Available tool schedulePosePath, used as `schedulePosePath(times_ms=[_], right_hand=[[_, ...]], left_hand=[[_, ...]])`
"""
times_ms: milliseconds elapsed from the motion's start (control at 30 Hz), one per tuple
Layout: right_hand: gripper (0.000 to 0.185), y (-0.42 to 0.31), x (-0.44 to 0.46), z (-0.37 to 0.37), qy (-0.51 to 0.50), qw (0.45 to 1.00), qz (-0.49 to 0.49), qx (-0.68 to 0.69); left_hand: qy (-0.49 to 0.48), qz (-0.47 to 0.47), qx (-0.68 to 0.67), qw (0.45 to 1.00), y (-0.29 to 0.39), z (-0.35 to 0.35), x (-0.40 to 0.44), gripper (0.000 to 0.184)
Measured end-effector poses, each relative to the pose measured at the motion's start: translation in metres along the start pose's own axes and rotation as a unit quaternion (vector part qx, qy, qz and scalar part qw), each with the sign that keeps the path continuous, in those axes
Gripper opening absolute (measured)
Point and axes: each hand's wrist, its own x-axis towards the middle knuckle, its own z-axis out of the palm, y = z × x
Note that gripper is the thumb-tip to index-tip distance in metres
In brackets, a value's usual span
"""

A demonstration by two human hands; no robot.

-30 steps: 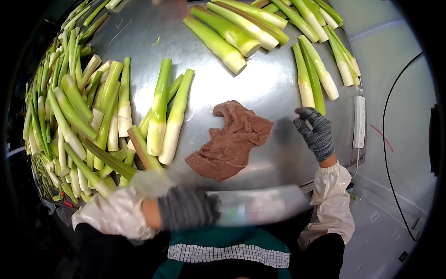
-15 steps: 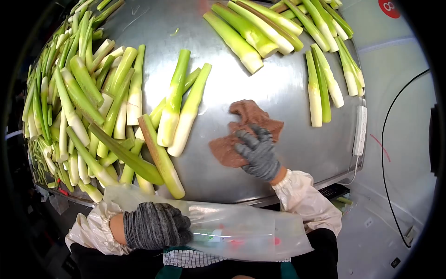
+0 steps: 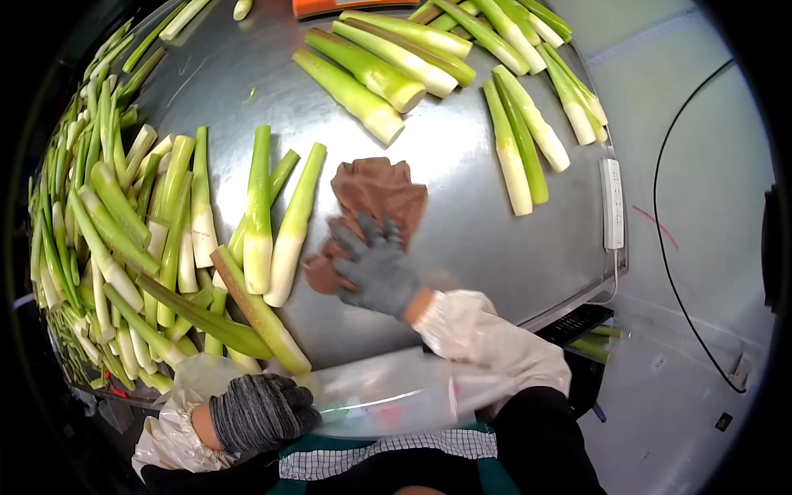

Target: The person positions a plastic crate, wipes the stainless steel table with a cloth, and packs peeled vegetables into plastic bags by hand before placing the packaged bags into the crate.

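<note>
My right hand [image 3: 375, 268], in a grey glove, presses on a crumpled brown cloth [image 3: 381, 194] on the metal table. Its fingers are bent and a little apart over the cloth's near part. Just left of the cloth lie thick green-and-white vegetable stems [image 3: 297, 227] that look like water bamboo. My left hand [image 3: 262, 412], in a dark grey knit glove, is closed in a fist at the near table edge. It rests at a clear plastic sheet or bag [image 3: 388, 388] stretched across my lap; its curled fingers hide what they hold.
A large heap of stems [image 3: 107, 223] covers the table's left side. More stems [image 3: 371, 66] lie in bunches at the back and right, near an orange object [image 3: 351, 7]. A white power strip [image 3: 611, 202] runs along the right table edge [image 3: 569, 309]. A black cable [image 3: 660, 214] hangs beyond.
My right hand has slid the brown cloth left and away from me, closer to the stems. The view has shifted, bringing the orange object in. My left hand stays closed at the plastic.
</note>
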Motion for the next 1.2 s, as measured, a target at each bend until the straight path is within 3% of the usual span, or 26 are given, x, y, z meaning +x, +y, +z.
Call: schedulePosePath(times_ms=[167, 233, 300, 433, 500, 567, 600, 667, 767, 833, 967, 1033, 1100, 1133, 1200], right_hand=[[0.044, 0.044, -0.143, -0.011, 0.072, 0.996, 0.04, -0.017], [0.042, 0.054, -0.161, -0.024, 0.029, 0.997, 0.062, -0.022], [0.042, 0.055, -0.15, -0.051, 0.068, 0.988, 0.133, -0.03], [0.049, 0.059, -0.049, -0.081, 0.262, 0.951, 0.113, -0.119], [0.058, 0.066, -0.01, -0.078, 0.186, 0.95, 0.253, -0.002], [0.068, 0.067, 0.027, -0.082, 0.088, 0.92, 0.381, 0.021], [0.067, 0.073, 0.035, -0.064, 0.104, 0.916, 0.387, -0.019], [0.065, 0.08, 0.042, -0.039, 0.114, 0.913, 0.387, -0.055], [0.054, 0.085, 0.019, -0.037, 0.145, 0.933, 0.309, -0.114], [0.051, 0.078, -0.009, -0.052, 0.072, 0.952, 0.277, -0.108], [0.05, 0.061, -0.107, -0.034, 0.138, 0.968, 0.165, -0.126], [0.046, 0.063, -0.175, -0.031, 0.06, 0.986, 0.135, -0.082], [0.044, 0.069, -0.2, -0.053, 0.014, 0.979, 0.157, -0.133], [0.044, 0.069, -0.198, -0.061, 0.016, 0.976, 0.167, -0.139], [0.042, 0.076, -0.164, -0.086, 0.113, 0.975, 0.162, -0.1]], left_hand=[[0.016, 0.025, 0.005, 1.0, -0.009, 0.003, 0.0, 0.018], [0.025, 0.037, 0.017, 0.999, -0.012, 0.006, 0.004, 0.019], [0.007, 0.044, 0.007, 0.999, -0.013, 0.005, 0.01, 0.02], [-0.027, 0.056, 0.007, 0.998, -0.012, 0.007, 0.021, 0.021], [-0.039, 0.047, 0.018, 0.998, -0.009, 0.004, 0.024, 0.022], [-0.053, 0.018, 0.031, 0.998, -0.005, 0.001, 0.024, 0.023], [-0.056, 0.011, 0.033, 0.998, -0.007, 0.0, 0.023, 0.023], [-0.023, 0.019, 0.027, 0.999, -0.012, 0.004, 0.02, 0.023], [0.014, 0.014, 0.009, 1.0, -0.013, 0.006, 0.017, 0.023], [0.016, 0.004, 0.017, 1.0, -0.011, 0.003, 0.018, 0.022], [-0.013, -0.005, 0.028, 1.0, -0.02, 0.006, 0.016, 0.021], [0.002, 0.018, -0.003, 1.0, -0.027, 0.007, 0.014, 0.024], [-0.018, 0.035, -0.004, 0.999, -0.032, 0.007, 0.016, 0.025], [-0.033, 0.043, -0.005, 0.998, -0.034, 0.007, 0.018, 0.026], [-0.03, 0.062, -0.007, 0.998, -0.037, 0.007, 0.022, 0.027]])
